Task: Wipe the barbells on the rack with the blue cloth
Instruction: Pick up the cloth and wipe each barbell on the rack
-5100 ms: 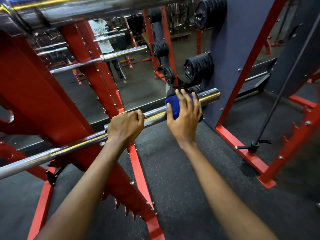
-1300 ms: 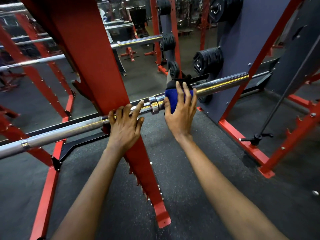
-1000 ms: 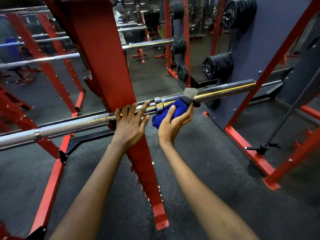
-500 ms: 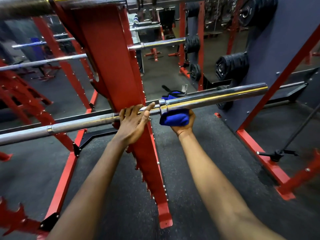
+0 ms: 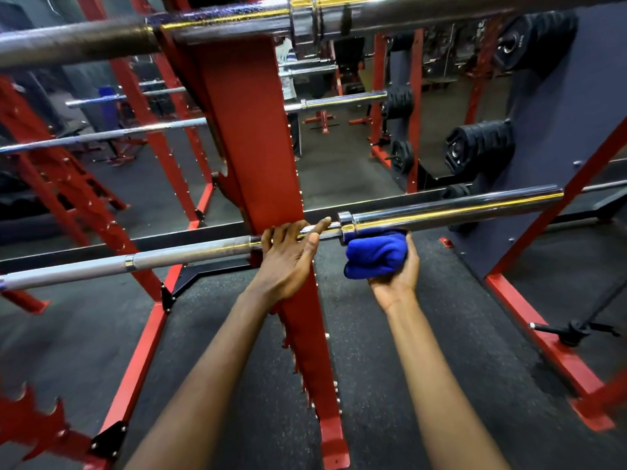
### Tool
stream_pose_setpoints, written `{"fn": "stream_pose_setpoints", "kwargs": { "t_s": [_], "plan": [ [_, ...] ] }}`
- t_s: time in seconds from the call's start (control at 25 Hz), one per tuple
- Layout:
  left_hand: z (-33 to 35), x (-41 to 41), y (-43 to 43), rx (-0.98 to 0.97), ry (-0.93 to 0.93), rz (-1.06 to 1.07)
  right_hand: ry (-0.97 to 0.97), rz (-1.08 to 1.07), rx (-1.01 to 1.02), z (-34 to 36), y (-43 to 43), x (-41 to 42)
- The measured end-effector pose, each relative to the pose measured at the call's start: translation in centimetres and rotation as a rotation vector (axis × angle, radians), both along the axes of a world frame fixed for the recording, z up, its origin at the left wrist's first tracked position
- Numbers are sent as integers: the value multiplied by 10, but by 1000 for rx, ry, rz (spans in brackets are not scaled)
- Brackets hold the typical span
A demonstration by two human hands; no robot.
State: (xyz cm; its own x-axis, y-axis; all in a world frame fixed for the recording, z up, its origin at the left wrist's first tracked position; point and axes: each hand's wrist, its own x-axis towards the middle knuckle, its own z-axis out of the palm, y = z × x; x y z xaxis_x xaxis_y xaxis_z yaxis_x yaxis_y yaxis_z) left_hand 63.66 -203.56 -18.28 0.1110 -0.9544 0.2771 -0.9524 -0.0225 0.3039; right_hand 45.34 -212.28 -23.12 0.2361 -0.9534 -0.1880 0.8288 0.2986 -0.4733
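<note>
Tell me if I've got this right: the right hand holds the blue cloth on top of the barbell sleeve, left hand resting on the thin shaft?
Not quite. The head view shows the right hand holding the blue cloth under the barbell sleeve, not on top. The left hand does rest on the thin shaft.

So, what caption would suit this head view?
Right hand holds cloth under the barbell; left hand rests on it by the rack.
</note>
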Motion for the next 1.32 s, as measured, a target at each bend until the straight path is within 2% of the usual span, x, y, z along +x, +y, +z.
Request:
{"fn": "stream_pose_setpoints", "kwargs": {
  "t_s": [0.12, 0.24, 0.36, 0.44, 0.52, 0.6, 0.68, 0.76, 0.84, 0.92, 1.04, 1.16, 1.32],
  "plan": [
    [3, 3, 1, 30, 19, -26, 242, -230, 61, 1, 3, 11],
    [4, 6, 1, 48, 24, -66, 606, -561, 38, 13, 16, 23],
    [7, 11, 1, 66, 26, -96, 1033, -823, -171, 12, 23, 31],
    [14, 15, 3, 87, -10, -129, 1289, -919, -315, 8, 26, 30],
    [19, 19, 8, 87, -92, -154, 1516, -937, -545, 11, 30, 29],
    [18, 18, 11, 82, -184, -147, 1666, -838, -813, 27, 26, 24],
    [17, 17, 10, 80, -269, -130, 1756, -713, -903, 46, 12, 15],
    [20, 22, 8, 65, -382, -132, 1802, -660, -837, 59, -1, 11],
    [23, 34, 11, 59, -474, -150, 1786, -677, -784, 61, -2, 15],
    [22, 49, 18, 52, -520, -160, 1770, -713, -826, 58, 11, 27],
    [9, 74, 28, -20, -485, -170, 1752, -673, -963, 52, 39, 53],
    [-1, 92, 37, -111, -485, -162, 1843, -662, -1089, 44, 58, 86],
    [-7, 111, 54, -153, -448, -156, 1852, -732, -1051, 37, 52, 98]
  ]
}}
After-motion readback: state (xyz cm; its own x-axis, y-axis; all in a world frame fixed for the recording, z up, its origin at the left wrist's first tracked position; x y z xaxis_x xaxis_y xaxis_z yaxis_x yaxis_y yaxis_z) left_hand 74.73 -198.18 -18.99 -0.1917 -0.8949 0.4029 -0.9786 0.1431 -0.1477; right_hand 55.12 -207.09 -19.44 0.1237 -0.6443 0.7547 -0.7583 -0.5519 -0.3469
